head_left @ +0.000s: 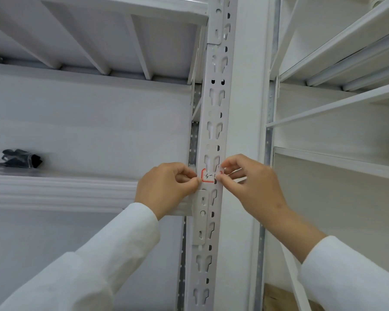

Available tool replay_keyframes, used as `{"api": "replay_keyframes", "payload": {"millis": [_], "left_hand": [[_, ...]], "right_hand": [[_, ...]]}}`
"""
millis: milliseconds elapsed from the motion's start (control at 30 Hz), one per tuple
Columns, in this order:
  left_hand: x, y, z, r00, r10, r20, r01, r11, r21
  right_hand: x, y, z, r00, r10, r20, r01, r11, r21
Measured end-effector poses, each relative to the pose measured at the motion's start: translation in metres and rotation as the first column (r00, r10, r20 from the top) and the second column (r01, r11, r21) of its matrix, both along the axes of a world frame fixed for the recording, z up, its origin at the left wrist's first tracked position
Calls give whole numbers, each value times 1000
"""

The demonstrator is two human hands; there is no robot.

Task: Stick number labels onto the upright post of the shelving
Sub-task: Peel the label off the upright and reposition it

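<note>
A white perforated upright post (213,122) of the shelving runs up the middle of the view. A small white label with a red border and black handwriting (208,176) lies across the post's face, just above the shelf beam bracket. My left hand (166,187) pinches the label's left end with thumb and forefinger. My right hand (249,182) pinches its right end the same way, and part of the label is hidden under those fingertips. Both sleeves are white.
A white shelf beam (65,191) meets the post on the left. A black bundle in a clear bag (20,159) lies on that shelf. Another white shelving bay (335,97) stands to the right. The underside of an upper shelf (94,34) is overhead.
</note>
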State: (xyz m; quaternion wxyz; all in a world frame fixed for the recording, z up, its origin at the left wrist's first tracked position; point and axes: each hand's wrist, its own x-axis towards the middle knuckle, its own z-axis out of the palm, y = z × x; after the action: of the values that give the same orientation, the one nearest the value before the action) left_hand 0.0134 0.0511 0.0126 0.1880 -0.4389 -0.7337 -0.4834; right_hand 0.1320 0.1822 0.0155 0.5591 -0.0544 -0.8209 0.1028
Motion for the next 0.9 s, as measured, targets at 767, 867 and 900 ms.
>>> {"api": "replay_keyframes", "payload": {"millis": [767, 867, 900], "left_hand": [[5, -2, -2, 1000, 10, 1, -10, 1000, 8], [4, -2, -1, 1000, 6, 7, -6, 1000, 7], [4, -2, -2, 1000, 2, 10, -2, 1000, 8]], "right_hand": [[0, -18, -3, 938, -241, 250, 250, 968, -5], [3, -14, -9, 955, -165, 246, 193, 977, -95], [3, -12, -10, 979, -99, 176, 133, 972, -194]]}}
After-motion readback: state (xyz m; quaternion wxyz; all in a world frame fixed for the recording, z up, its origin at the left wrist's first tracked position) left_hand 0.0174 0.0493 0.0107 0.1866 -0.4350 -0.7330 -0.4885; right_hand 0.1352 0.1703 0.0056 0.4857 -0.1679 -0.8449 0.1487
